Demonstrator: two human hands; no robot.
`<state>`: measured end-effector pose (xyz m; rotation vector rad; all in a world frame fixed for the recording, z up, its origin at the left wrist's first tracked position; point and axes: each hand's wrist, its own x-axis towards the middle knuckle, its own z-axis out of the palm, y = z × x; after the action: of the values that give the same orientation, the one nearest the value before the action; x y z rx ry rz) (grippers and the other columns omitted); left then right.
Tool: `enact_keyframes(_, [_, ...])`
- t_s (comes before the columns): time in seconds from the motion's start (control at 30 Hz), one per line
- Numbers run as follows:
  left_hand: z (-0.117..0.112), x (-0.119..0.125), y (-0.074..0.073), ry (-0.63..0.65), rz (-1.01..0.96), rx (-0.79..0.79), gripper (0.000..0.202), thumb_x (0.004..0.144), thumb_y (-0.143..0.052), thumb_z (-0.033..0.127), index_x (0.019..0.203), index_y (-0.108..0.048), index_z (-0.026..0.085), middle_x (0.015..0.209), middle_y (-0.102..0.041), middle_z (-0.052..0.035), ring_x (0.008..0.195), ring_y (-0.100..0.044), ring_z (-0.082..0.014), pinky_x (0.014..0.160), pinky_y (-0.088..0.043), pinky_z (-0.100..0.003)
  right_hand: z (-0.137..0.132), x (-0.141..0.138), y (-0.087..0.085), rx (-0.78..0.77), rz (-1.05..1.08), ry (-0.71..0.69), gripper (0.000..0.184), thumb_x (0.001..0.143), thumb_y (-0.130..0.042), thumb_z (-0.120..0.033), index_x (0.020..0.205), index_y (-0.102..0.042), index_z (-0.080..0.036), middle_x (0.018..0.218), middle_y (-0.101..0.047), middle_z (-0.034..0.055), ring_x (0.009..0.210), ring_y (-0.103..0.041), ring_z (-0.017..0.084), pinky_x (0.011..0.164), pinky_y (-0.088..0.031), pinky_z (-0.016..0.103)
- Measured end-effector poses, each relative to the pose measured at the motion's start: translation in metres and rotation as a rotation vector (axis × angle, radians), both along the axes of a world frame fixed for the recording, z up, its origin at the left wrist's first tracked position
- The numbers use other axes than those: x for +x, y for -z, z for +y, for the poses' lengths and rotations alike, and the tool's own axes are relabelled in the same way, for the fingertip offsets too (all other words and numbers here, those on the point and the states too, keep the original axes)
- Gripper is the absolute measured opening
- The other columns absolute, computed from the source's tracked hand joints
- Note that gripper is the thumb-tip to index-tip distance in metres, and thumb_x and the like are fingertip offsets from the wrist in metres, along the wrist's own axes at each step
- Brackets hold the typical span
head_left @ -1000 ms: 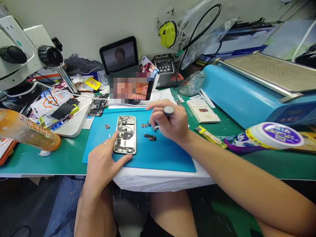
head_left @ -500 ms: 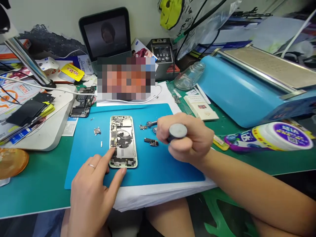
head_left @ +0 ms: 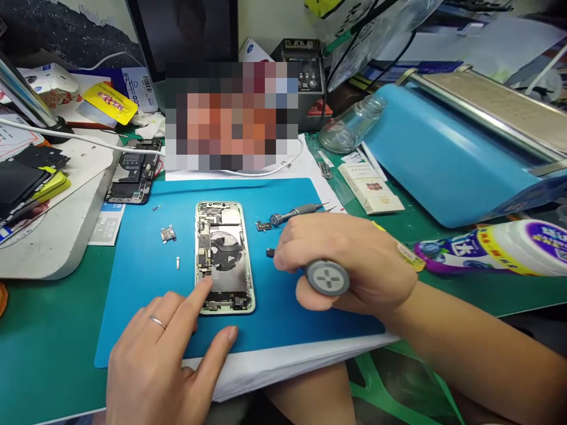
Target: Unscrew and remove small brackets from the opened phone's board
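Observation:
An opened phone [head_left: 239,277] lies on a blue mat [head_left: 146,301], its inner boards and bare metal showing. My left hand [head_left: 155,354], with a ring on it, has its index fingertip at the phone's lower left edge. The thumb is held apart, below the phone. My right hand [head_left: 376,260] is closed around a screwdriver [head_left: 328,277]. Its round grey cap with a cross faces me; the shaft and tip are hidden. Just beyond that hand lies a second screwdriver [head_left: 305,209], beside a small metal part [head_left: 264,226]. Another small part [head_left: 168,234] sits left of the phone.
A second phone piece [head_left: 133,171] lies at the mat's back left. To the right are a blue machine [head_left: 425,159], a glass jar [head_left: 352,127], a small white box [head_left: 371,189] and a purple-and-white bottle [head_left: 487,248] on its side.
The view has shifted closer. My right hand has moved lower and turned, bringing the screwdriver's cap face and the second screwdriver into sight. My left thumb has come away from the phone's lower edge.

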<state>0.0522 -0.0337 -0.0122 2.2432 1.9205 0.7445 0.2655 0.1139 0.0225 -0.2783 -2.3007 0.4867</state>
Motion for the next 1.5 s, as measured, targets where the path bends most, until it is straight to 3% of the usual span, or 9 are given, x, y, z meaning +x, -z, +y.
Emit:
enact_keyframes(0.13, [0.0,-0.006,0.005,0.026,-0.032,-0.009,0.048,0.098,-0.06,0.046,0.143,-0.052,0.031,0.082,-0.061,-0.0005,0.074,-0.063,-0.0182,0.064,-0.051,-0.029,0.002,-0.005,0.0,0.091,-0.028,-0.05,0.034,0.106,-0.052,-0.041,0.076,-0.052,-0.024,0.058,-0.056,-0.0038,0.052,-0.052,0.011,0.054,-0.04,0.028])
enact_keyframes(0.23, [0.002,-0.011,0.013,-0.007,-0.018,0.033,0.052,0.097,-0.06,0.051,0.145,-0.051,0.035,0.098,-0.066,-0.0029,0.083,-0.066,-0.0204,0.069,-0.053,-0.031,0.004,-0.006,0.003,0.222,-0.092,-0.118,0.037,0.105,-0.054,-0.034,0.071,-0.054,-0.021,0.059,-0.054,-0.0041,0.055,-0.05,0.01,0.055,-0.036,0.028])
enact_keyframes(0.4, [0.005,-0.012,0.017,-0.081,0.005,0.056,0.049,0.095,-0.057,0.059,0.14,-0.055,0.038,0.119,-0.065,-0.0041,0.096,-0.068,-0.0244,0.073,-0.056,-0.035,0.007,0.0,0.01,0.364,-0.237,-0.03,0.029,0.106,-0.041,-0.016,0.089,-0.064,-0.018,0.08,-0.067,-0.0007,0.064,-0.052,0.009,0.05,-0.027,0.026])
enact_keyframes(0.57, [0.004,-0.011,0.01,-0.1,0.055,0.037,0.049,0.096,-0.054,0.061,0.139,-0.055,0.038,0.123,-0.065,-0.0031,0.095,-0.07,-0.0236,0.067,-0.058,-0.032,0.008,0.001,0.013,0.297,-0.289,-0.088,0.032,0.11,-0.04,-0.031,0.096,-0.064,-0.016,0.09,-0.072,0.0003,0.073,-0.06,0.008,0.051,-0.028,0.026])
enact_keyframes(0.93, [0.003,-0.009,0.007,-0.089,0.02,0.021,0.047,0.097,-0.058,0.054,0.141,-0.054,0.038,0.127,-0.065,-0.0017,0.102,-0.07,-0.0216,0.071,-0.058,-0.028,0.006,-0.002,0.017,0.304,-0.326,-0.106,0.032,0.109,-0.041,-0.029,0.086,-0.061,-0.018,0.074,-0.064,-0.0028,0.062,-0.051,0.01,0.052,-0.026,0.028])
enact_keyframes(1.2, [0.003,-0.004,0.005,-0.079,-0.017,0.005,0.046,0.099,-0.058,0.048,0.143,-0.053,0.037,0.126,-0.064,-0.0011,0.105,-0.069,-0.0193,0.076,-0.057,-0.027,0.003,-0.004,0.019,0.216,-0.401,-0.145,0.028,0.109,-0.042,-0.031,0.099,-0.066,-0.017,0.082,-0.068,-0.0006,0.064,-0.056,0.01,0.051,-0.029,0.027])
enact_keyframes(1.33, [0.001,-0.002,0.003,-0.088,-0.033,0.017,0.044,0.099,-0.059,0.047,0.141,-0.053,0.035,0.125,-0.065,-0.0012,0.108,-0.067,-0.0198,0.083,-0.056,-0.03,0.003,-0.005,0.02,0.087,-0.286,-0.157,0.022,0.108,-0.045,-0.027,0.107,-0.064,-0.015,0.089,-0.073,0.002,0.072,-0.065,0.01,0.058,-0.04,0.023])
enact_keyframes(1.5, [0.0,-0.004,0.002,-0.079,-0.031,0.027,0.045,0.098,-0.06,0.048,0.141,-0.054,0.036,0.123,-0.066,-0.0007,0.1,-0.068,-0.0184,0.073,-0.055,-0.027,0.004,-0.005,0.019,0.062,-0.138,-0.02,0.017,0.107,-0.05,-0.025,0.107,-0.063,-0.014,0.091,-0.076,0.0037,0.072,-0.068,0.01,0.062,-0.044,0.022])
